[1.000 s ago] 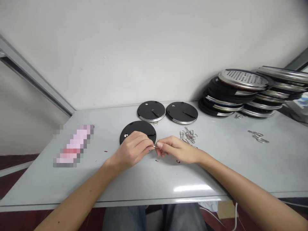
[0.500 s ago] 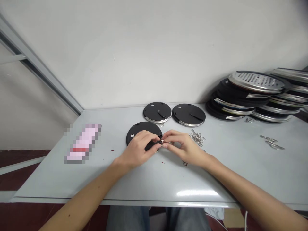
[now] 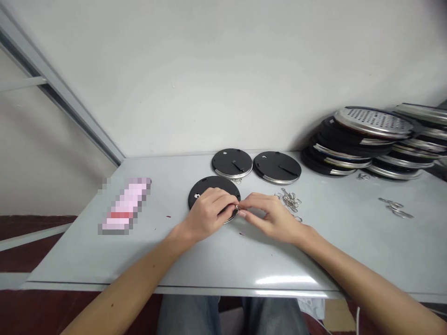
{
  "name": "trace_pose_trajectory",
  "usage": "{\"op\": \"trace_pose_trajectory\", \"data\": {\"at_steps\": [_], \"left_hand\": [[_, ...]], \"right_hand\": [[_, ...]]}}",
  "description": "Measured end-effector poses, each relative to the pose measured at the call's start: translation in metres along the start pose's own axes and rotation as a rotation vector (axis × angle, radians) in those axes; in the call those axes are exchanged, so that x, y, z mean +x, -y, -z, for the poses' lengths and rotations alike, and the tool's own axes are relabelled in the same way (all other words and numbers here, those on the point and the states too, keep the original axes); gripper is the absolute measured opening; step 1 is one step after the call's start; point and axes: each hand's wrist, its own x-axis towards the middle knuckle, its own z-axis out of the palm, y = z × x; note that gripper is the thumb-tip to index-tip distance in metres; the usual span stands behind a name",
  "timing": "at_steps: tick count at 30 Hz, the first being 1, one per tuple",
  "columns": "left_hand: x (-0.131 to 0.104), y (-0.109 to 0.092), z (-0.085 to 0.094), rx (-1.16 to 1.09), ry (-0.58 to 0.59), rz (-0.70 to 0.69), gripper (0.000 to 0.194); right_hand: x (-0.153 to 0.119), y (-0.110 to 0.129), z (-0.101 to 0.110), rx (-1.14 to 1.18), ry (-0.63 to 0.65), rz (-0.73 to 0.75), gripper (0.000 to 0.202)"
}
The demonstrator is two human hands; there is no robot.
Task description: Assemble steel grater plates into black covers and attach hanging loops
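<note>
My left hand [image 3: 209,214] is closed in a pinch, its fingertips on a small metal clip [image 3: 237,207]. From the other side, the thumb and fingertips of my right hand [image 3: 270,215] pinch the same clip. Fingers cover most of it, so its exact shape is hidden. Partly beneath my left hand lies a round black disc [image 3: 216,184] with a metal rim and a small white-edged hole. A loose pile of silvery wire clips [image 3: 290,201] lies just beyond my right hand.
Two more black discs [image 3: 232,161] [image 3: 277,166] lie by the wall. Stacked round graters [image 3: 373,123] stand at the back right. Several metal clips [image 3: 396,208] lie on the right of the grey table [image 3: 349,251]. A blurred pink object [image 3: 127,202] lies at left.
Both hands stay together at the clip, with fingertips closer around it, hiding more of it. The whole view has shifted slightly, moving things a little to the right.
</note>
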Motion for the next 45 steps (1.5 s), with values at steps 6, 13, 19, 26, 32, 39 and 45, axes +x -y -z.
{"op": "trace_pose_trajectory", "data": {"at_steps": [6,13,19,26,32,39,45], "left_hand": [[0.001,0.003,0.002,0.023,-0.117,-0.013,0.01],[0.001,0.006,0.002,0.009,-0.244,0.073,0.009],[0.001,0.006,0.0,0.016,-0.276,0.054,0.009],[0.002,0.004,0.001,-0.08,-0.283,0.063,0.014],[0.0,0.003,0.0,-0.12,-0.258,0.068,0.017],[-0.001,0.004,0.0,-0.075,-0.252,0.106,0.014],[-0.001,0.005,0.002,-0.064,-0.206,0.062,0.012]], "right_hand": [[0.01,0.012,-0.009,0.282,0.112,-0.167,0.03],[0.016,0.018,-0.021,0.187,0.02,-0.144,0.025],[0.017,0.021,-0.025,0.126,-0.065,-0.171,0.023],[0.016,0.017,-0.022,0.331,-0.011,-0.224,0.027],[0.015,0.013,-0.021,0.422,-0.008,-0.29,0.029],[0.015,0.002,-0.022,0.742,0.046,-0.325,0.037],[0.017,0.004,-0.021,1.038,0.162,-0.421,0.031]]}}
